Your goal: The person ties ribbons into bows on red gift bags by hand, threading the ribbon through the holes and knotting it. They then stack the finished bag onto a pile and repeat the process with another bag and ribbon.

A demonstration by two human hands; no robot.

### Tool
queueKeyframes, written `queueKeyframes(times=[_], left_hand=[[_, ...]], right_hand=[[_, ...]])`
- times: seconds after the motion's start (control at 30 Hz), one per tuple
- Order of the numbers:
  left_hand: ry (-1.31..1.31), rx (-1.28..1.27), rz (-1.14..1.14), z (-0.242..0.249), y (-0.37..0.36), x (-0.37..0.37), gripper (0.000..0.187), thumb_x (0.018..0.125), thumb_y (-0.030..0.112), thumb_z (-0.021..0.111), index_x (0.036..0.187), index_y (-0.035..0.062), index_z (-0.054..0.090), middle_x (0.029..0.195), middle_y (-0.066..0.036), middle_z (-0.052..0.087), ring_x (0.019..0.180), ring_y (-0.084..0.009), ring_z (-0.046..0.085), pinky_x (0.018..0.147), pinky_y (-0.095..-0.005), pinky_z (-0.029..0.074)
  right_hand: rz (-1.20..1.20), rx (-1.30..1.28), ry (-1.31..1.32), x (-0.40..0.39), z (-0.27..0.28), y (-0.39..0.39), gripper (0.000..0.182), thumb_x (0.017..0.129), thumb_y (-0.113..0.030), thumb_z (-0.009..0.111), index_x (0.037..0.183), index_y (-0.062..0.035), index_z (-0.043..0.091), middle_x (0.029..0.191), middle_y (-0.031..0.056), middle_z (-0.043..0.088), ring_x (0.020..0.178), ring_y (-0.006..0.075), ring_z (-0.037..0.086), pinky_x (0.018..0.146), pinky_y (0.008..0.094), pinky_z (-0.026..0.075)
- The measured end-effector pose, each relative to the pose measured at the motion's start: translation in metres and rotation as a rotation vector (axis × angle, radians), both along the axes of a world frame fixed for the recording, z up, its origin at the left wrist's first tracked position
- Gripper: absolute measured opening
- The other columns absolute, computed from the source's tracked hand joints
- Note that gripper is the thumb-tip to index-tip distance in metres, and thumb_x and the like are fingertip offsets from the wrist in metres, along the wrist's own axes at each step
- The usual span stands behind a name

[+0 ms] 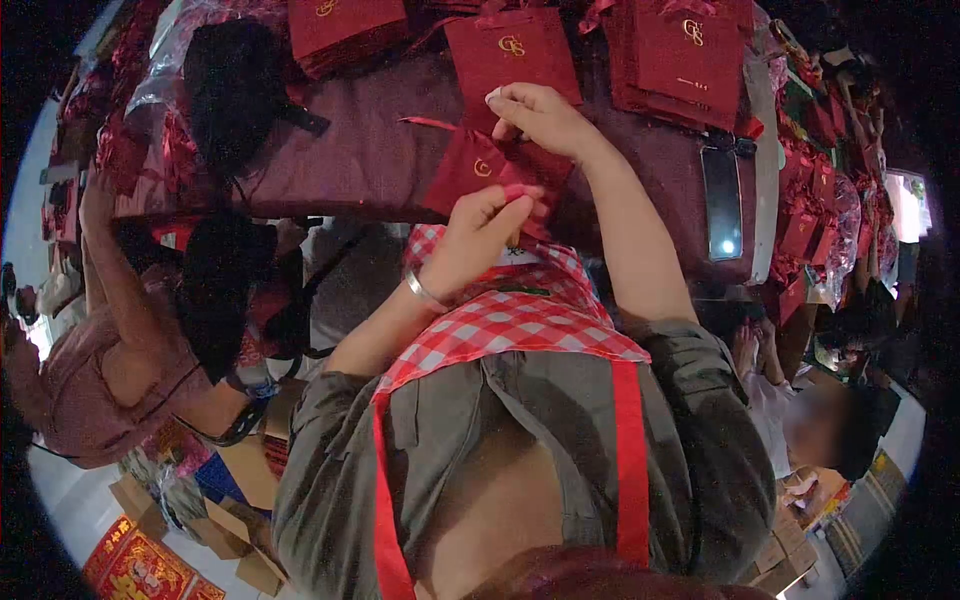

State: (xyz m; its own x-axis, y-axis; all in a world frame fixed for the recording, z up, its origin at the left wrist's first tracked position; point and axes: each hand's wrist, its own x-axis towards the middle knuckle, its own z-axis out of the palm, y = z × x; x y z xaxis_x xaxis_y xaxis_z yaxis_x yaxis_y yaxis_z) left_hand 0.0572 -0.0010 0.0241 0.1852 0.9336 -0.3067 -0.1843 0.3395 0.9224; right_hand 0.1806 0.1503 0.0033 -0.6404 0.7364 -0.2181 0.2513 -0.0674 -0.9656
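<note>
The person wears an olive shirt (690,420) with rolled sleeves, a red-checked apron (510,320) with red straps, and a silver bracelet (425,292).

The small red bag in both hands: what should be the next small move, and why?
Probably pull its ribbon snug. The left hand pinches the lower edge of the small red bag, the right hand grips its top, and the ribbon trails loose to the side.
</note>
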Motion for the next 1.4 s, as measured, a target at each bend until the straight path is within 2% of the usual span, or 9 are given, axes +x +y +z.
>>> queueKeyframes(times=[0.2, 0.23, 0.3, 0.33, 0.4, 0.67, 0.83, 1.03, 1.4], left_hand=[[0.607, 0.686, -0.183, 0.015, -0.017, -0.017, 0.021, 0.084, 0.013, 0.059, 0.101, 0.0022, 0.062, 0.073, -0.017, 0.054, 0.069, -0.0348, 0.054, 0.062, -0.0396, 0.044], [0.611, 0.686, -0.180, 0.015, -0.015, -0.019, 0.021, 0.084, 0.013, 0.059, 0.101, 0.0022, 0.062, 0.073, -0.017, 0.054, 0.069, -0.0348, 0.054, 0.062, -0.0396, 0.044], [0.724, 0.673, -0.214, 0.013, -0.011, -0.025, 0.016, 0.084, 0.013, 0.058, 0.096, 0.0026, 0.062, 0.076, -0.017, 0.055, 0.069, -0.0375, 0.053, 0.064, -0.0427, 0.043], [0.724, 0.671, -0.209, 0.015, -0.009, -0.028, 0.016, 0.084, 0.013, 0.058, 0.096, 0.0026, 0.062, 0.076, -0.017, 0.055, 0.069, -0.0375, 0.053, 0.064, -0.0427, 0.043], [0.823, 0.531, -0.327, 0.021, -0.005, -0.032, 0.014, 0.084, 0.011, 0.056, 0.093, 0.0013, 0.060, 0.085, -0.019, 0.058, 0.077, -0.0391, 0.055, 0.068, -0.0436, 0.044], [0.633, 0.492, -0.220, 0.019, 0.010, -0.043, 0.012, 0.077, 0.007, 0.059, 0.087, 0.0009, 0.063, 0.078, -0.020, 0.061, 0.073, -0.0369, 0.061, 0.063, -0.0395, 0.048], [0.494, 0.187, -0.103, 0.025, 0.001, -0.062, 0.015, 0.086, 0.010, 0.061, 0.093, -0.0029, 0.063, 0.069, -0.006, 0.060, 0.063, -0.0065, 0.055, 0.055, -0.0257, 0.044], [0.620, 0.289, -0.132, 0.015, -0.007, -0.080, 0.016, 0.087, 0.008, 0.059, 0.099, -0.0019, 0.062, 0.076, -0.006, 0.064, 0.067, -0.0077, 0.056, 0.059, -0.0239, 0.046], [0.314, 0.209, -0.017, 0.012, -0.004, -0.064, 0.007, 0.088, 0.000, 0.054, 0.095, -0.0013, 0.053, 0.082, -0.003, 0.059, 0.071, -0.0078, 0.058, 0.063, -0.0226, 0.048]], right_hand=[[-0.050, 0.126, -0.058, -0.003, -0.003, -0.007, 0.033, 0.092, -0.032, 0.053, 0.110, -0.0047, 0.057, 0.084, 0.0019, 0.064, 0.078, 0.0086, 0.057, 0.070, 0.0268, 0.045], [-0.096, 0.210, -0.075, -0.004, -0.003, -0.011, 0.032, 0.092, -0.029, 0.055, 0.110, -0.0033, 0.057, 0.085, 0.0041, 0.064, 0.079, 0.0120, 0.059, 0.072, 0.0291, 0.047], [-0.161, 0.997, -0.194, -0.007, 0.009, -0.029, 0.030, 0.088, -0.023, 0.060, 0.108, -0.0010, 0.058, 0.088, 0.0098, 0.064, 0.082, 0.0239, 0.062, 0.077, 0.0336, 0.049], [-0.140, 0.976, -0.099, -0.007, 0.023, -0.040, 0.028, 0.083, -0.020, 0.063, 0.104, -0.0007, 0.060, 0.089, 0.0131, 0.064, 0.086, 0.0321, 0.060, 0.078, 0.0369, 0.049], [0.007, 0.831, 0.023, -0.006, 0.049, -0.061, 0.026, 0.082, -0.018, 0.063, 0.101, -0.0004, 0.060, 0.088, 0.0126, 0.063, 0.086, 0.0302, 0.060, 0.079, 0.0371, 0.048], [-0.021, 1.172, -0.078, -0.006, 0.034, -0.079, 0.017, 0.074, -0.024, 0.069, 0.074, -0.0075, 0.062, 0.065, 0.0066, 0.057, 0.060, 0.0248, 0.057, 0.061, 0.0355, 0.044], [-0.043, 1.167, -0.115, 0.003, 0.028, -0.069, 0.017, 0.076, -0.023, 0.068, 0.071, -0.0084, 0.061, 0.063, 0.0058, 0.057, 0.058, 0.0233, 0.057, 0.056, 0.0356, 0.040], [-0.101, 1.127, -0.096, 0.008, 0.019, -0.067, 0.018, 0.079, -0.024, 0.067, 0.072, -0.0076, 0.063, 0.063, 0.0061, 0.059, 0.058, 0.0241, 0.058, 0.057, 0.0349, 0.041], [0.095, 1.105, -0.145, 0.002, 0.032, -0.088, 0.029, 0.077, -0.028, 0.068, 0.095, -0.0069, 0.062, 0.083, 0.0067, 0.060, 0.086, 0.0240, 0.057, 0.098, 0.0493, 0.032]])
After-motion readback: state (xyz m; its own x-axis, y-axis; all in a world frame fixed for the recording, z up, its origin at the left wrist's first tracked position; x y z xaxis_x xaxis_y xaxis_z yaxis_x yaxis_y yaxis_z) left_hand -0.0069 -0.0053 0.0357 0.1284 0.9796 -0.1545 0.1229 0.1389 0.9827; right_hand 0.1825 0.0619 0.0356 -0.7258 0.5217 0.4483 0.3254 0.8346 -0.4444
